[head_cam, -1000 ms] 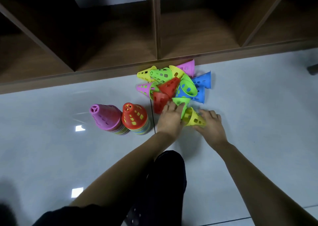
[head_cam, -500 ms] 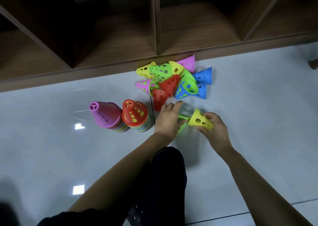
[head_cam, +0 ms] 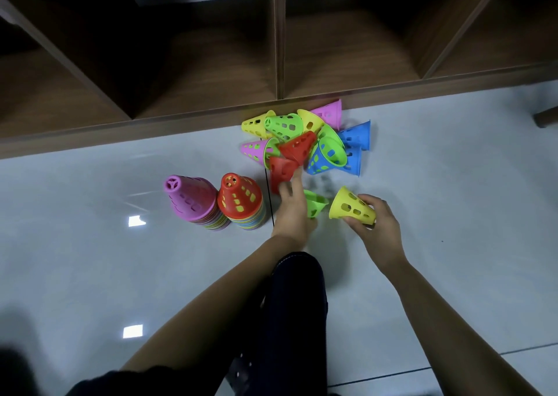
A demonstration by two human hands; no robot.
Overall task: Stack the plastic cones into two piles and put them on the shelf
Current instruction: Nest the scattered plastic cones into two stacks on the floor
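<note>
Two upright stacks of plastic cones stand on the floor, one topped with a purple cone (head_cam: 190, 199), the other with a red cone (head_cam: 240, 199). A loose pile of cones (head_cam: 308, 142) in several colours lies against the wooden shelf (head_cam: 181, 121). My right hand (head_cam: 377, 229) grips a yellow cone (head_cam: 351, 207) on its side, its wide mouth facing left. My left hand (head_cam: 291, 211) holds a green cone (head_cam: 314, 204) at its thumb side, while its fingers stretch onto a red cone (head_cam: 282, 172) at the pile's near edge.
The shelf has open compartments (head_cam: 211, 63) at floor level, split by upright dividers. My knee in dark trousers (head_cam: 297, 305) is between my arms. Pale tiled floor (head_cam: 453, 184) spreads left and right of the cones.
My right hand lifted the yellow cone off the floor and drew it right. My left hand drew the green cone out of the pile, and its fingers reached to the red cone.
</note>
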